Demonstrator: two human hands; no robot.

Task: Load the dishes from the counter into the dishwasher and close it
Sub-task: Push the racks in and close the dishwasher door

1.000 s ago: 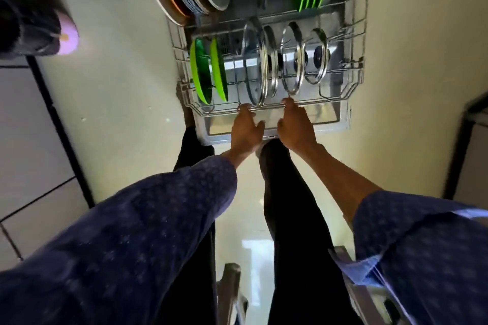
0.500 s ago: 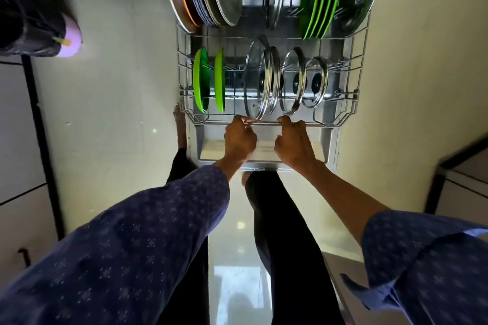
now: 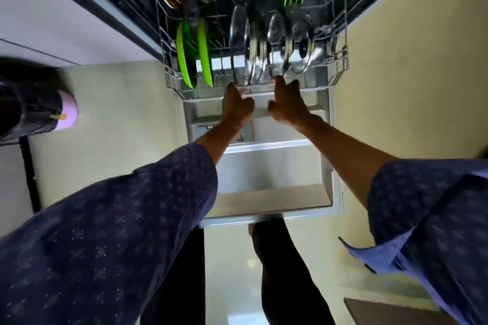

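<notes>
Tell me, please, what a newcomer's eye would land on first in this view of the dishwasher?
Probably the two bright green plates standing on edge at the left of the lower rack, vivid against the grey wire. Next to them, toward the right, a row of glass pot lids stands upright. Just below, the left hand and right hand meet the rack's front rim, above the open door.

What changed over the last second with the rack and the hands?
The lower rack has slid back into the dishwasher, baring more of the open door. The left hand and right hand stay on its front rim. The green plates and glass lids remain upright.
</notes>
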